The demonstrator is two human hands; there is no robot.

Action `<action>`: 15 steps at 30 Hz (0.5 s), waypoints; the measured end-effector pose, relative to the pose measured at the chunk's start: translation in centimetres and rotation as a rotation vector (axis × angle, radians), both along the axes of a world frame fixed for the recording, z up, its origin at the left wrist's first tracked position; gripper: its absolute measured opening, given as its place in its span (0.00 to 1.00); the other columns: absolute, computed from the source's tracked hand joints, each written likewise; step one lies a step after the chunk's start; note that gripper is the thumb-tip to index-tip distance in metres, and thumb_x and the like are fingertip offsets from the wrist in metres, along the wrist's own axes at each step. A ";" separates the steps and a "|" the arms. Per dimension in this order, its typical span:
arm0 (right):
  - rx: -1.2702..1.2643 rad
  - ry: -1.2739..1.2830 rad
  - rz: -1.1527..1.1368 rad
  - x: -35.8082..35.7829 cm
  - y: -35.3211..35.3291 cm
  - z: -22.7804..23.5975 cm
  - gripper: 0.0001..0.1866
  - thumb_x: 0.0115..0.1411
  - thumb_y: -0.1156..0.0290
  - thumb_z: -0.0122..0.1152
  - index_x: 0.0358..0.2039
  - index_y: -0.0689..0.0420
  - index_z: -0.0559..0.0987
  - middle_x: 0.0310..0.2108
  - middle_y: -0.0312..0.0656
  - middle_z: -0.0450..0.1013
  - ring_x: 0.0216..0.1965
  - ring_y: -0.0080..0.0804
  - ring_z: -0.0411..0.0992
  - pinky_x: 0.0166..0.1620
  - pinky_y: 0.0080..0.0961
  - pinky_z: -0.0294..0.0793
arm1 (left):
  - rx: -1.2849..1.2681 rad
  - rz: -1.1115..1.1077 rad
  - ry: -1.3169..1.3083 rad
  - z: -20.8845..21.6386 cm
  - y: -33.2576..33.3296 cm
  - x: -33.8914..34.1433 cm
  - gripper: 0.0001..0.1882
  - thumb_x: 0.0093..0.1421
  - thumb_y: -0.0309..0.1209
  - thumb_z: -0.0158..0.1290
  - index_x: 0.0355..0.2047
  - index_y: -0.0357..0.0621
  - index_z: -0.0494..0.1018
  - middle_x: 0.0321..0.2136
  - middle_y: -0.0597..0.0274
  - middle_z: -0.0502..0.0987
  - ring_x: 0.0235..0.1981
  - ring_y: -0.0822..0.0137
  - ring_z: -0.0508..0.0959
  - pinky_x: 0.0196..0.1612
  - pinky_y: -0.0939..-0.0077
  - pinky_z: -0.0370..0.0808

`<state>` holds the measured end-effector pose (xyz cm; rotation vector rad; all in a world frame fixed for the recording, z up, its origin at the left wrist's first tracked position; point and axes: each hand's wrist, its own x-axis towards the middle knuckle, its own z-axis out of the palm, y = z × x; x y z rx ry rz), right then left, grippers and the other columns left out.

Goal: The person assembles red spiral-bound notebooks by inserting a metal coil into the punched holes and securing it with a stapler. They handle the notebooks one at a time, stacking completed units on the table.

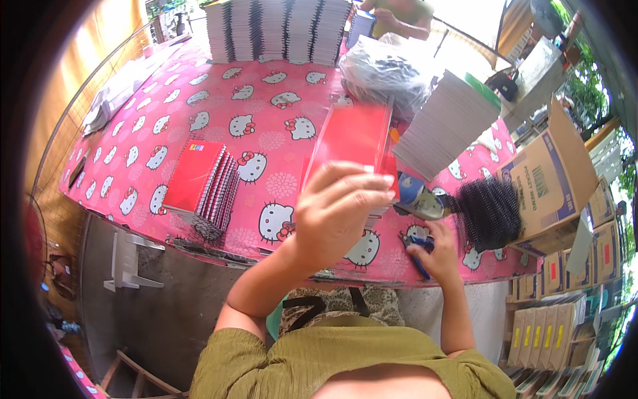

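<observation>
Near the middle of the table lies a stack of glossy red covers (352, 133). My left hand (342, 209) is in front of the stack's near end, its fingers bent and held together. Whatever it holds, if anything, is hidden behind the fingers. To the right, near the table's front edge, my right hand (436, 256) is closed on blue-handled pliers (419, 261). Just beyond that hand is a blue patterned cylinder-like item (422, 199). A bundle of black binding coils (490, 213) lies to its right. Spiral-bound red notebooks (196, 176) are piled on the left.
Tall stacks of bound books (276, 30) line the far edge. A clear plastic bag (385, 70) and a tall paper stack (442, 123) stand beyond the covers. An open cardboard box (548, 179) is at right. A person (402, 16) stands across the table; a white stool (129, 259) is at lower left.
</observation>
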<state>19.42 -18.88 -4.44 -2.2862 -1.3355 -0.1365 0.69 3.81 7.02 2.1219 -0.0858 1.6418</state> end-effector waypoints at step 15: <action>0.463 0.086 0.258 -8.4 4.1 10.0 0.23 0.48 0.70 0.71 0.45 0.59 0.77 0.38 0.47 0.73 0.40 0.41 0.74 0.43 0.32 0.74 | -0.235 -0.038 0.007 -3.3 -3.3 0.2 0.12 0.43 0.13 0.64 0.29 0.34 0.77 0.33 0.54 0.80 0.31 0.62 0.80 0.34 0.73 0.77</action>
